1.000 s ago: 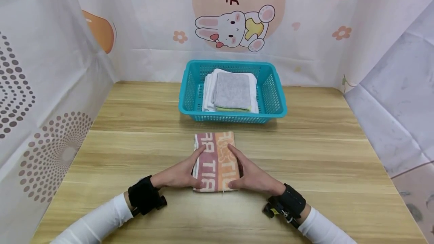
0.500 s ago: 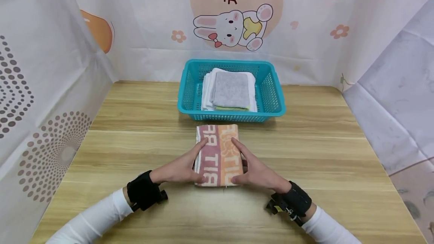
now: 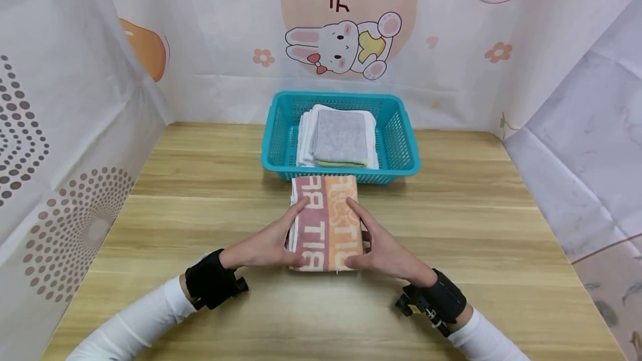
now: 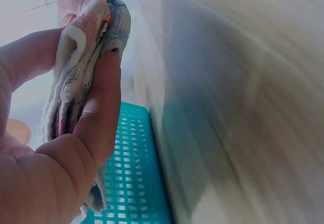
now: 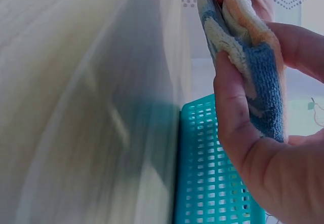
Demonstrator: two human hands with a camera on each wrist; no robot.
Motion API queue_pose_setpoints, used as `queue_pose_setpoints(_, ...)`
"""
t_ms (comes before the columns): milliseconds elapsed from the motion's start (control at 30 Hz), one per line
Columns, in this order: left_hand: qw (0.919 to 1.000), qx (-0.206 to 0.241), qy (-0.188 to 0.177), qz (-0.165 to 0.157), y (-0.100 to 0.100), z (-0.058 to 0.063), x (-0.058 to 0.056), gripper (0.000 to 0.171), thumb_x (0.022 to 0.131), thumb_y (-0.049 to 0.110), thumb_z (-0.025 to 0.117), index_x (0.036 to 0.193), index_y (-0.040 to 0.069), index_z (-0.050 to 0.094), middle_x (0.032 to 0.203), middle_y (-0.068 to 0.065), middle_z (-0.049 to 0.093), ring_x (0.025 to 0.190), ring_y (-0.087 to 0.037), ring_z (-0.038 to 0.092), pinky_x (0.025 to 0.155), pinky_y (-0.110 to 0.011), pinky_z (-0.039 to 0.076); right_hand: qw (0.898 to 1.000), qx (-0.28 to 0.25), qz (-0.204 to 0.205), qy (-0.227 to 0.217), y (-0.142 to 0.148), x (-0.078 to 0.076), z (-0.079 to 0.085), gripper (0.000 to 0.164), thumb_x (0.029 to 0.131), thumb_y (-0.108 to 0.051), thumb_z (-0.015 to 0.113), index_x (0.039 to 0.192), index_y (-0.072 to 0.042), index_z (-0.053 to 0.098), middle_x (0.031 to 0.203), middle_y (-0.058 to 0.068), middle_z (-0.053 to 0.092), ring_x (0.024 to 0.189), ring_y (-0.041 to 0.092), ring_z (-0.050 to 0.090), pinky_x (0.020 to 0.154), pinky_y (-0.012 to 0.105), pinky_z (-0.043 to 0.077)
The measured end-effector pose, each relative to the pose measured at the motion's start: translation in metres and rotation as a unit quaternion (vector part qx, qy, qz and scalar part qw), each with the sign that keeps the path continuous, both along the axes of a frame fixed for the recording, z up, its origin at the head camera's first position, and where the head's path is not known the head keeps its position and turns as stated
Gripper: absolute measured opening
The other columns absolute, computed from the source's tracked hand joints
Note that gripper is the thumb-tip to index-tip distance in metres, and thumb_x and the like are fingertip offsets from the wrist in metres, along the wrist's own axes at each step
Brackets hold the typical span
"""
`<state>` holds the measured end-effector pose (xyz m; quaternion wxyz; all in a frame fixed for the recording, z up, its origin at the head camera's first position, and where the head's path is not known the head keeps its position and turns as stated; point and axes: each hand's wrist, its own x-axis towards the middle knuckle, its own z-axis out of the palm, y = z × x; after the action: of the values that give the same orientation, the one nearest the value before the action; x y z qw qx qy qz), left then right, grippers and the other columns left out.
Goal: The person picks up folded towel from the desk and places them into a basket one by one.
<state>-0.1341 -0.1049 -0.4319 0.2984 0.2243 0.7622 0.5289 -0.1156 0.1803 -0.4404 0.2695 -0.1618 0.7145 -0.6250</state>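
Note:
A folded towel (image 3: pixel 328 227), mauve and orange with pale lettering on top, is held between both hands in front of the basket. My left hand (image 3: pixel 268 244) grips its left side, thumb on the near corner. On the opposite side my right hand (image 3: pixel 383 249) grips it the same way. The left wrist view shows the layered folds of the towel (image 4: pixel 76 77) pinched between fingers, raised off the table. Blue and white show on the underside of the towel (image 5: pixel 266 89) in the right wrist view. The far edge of the towel overlaps the basket's front in the head view.
A teal perforated basket (image 3: pixel 271 138) stands at the back of the wooden table (image 3: pixel 200 183). Inside it lie folded white towels (image 3: pixel 306 138) with a grey folded towel (image 3: pixel 341 135) on top. Printed cloth curtains (image 3: pixel 225 99) hang behind and along the sides.
Both hands have lifted the folded towel and carried it forward toward the basket, slightly to the right. The basket and its stack stay in place.

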Motion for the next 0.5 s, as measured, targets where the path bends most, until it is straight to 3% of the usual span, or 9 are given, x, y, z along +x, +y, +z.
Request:
queue_pose_setpoints(200,0.9999,0.01,0.012,-0.007,0.001,0.004,-0.004,0.115,0.081,0.007,0.08,0.159,0.028,-0.002,0.143,-0.008,0.039,0.116,-0.022,0.051,0.097,-0.034,0.047,1.0,-0.004,-0.003,0.026,0.002,-0.001,0.004,0.112,0.082,0.004,0.076,0.16,-0.036,0.006,0.164,0.006,0.005,0.129,0.045,0.045,0.087,0.038,0.055)
queue_pose_setpoints(500,0.9992,0.016,0.035,-0.014,0.007,0.014,-0.021,0.115,0.082,0.007,0.079,0.159,0.032,-0.003,0.149,-0.008,0.034,0.119,-0.023,0.052,0.098,-0.033,0.048,0.998,0.005,-0.012,0.063,0.007,-0.016,0.015,0.111,0.083,0.002,0.078,0.16,-0.034,0.006,0.164,0.008,0.005,0.13,0.048,0.044,0.086,0.037,0.055)
